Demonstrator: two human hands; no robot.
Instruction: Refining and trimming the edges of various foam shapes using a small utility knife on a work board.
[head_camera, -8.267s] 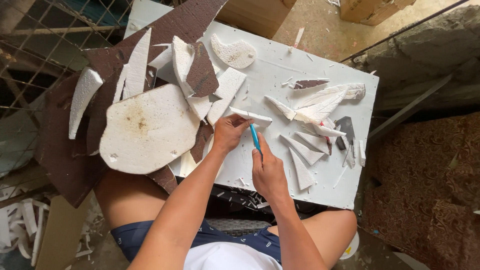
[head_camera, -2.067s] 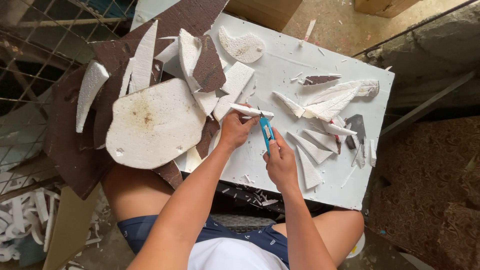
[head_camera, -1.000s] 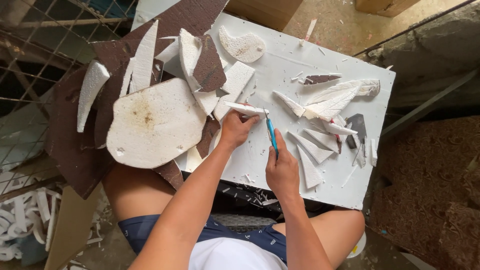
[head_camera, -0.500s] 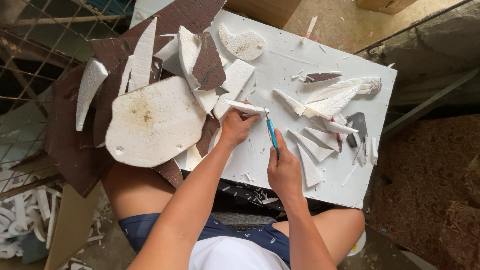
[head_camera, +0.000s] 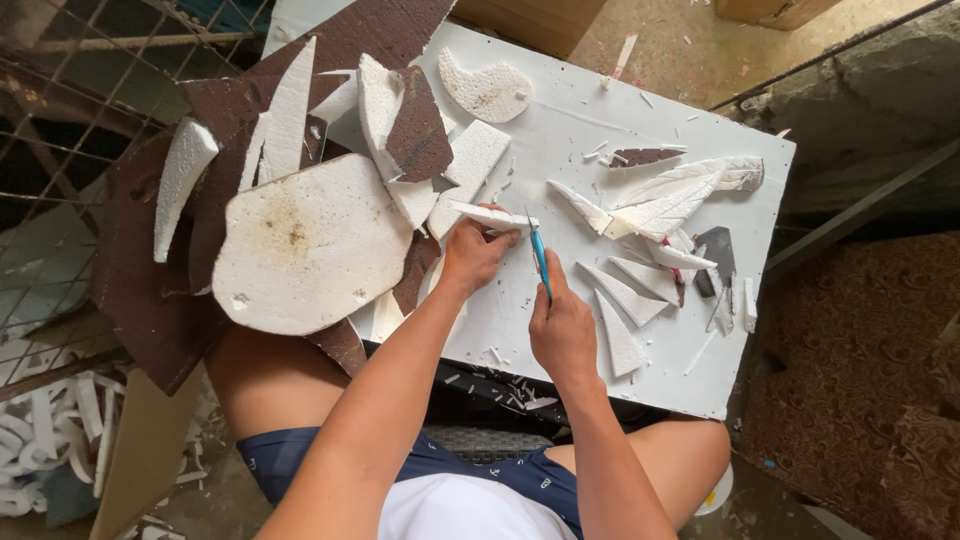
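My left hand grips a thin white foam strip over the white board that rests on my knees. My right hand holds a blue-handled craft knife upright, its blade tip touching the right end of the strip. Just right of the knife lie several carved white foam pieces, among them a long feather shape and pointed triangles.
A large rounded foam slab and brown-backed foam offcuts are stacked on the board's left. A rounded foam cut-out lies at the far edge. Wire mesh stands on the left, foam scraps litter the floor, and a brown carpet lies to the right.
Over eight seconds the knife has shifted slightly along the strip's right end. In the last second both hands stay nearly still, and only the view has drifted a little.
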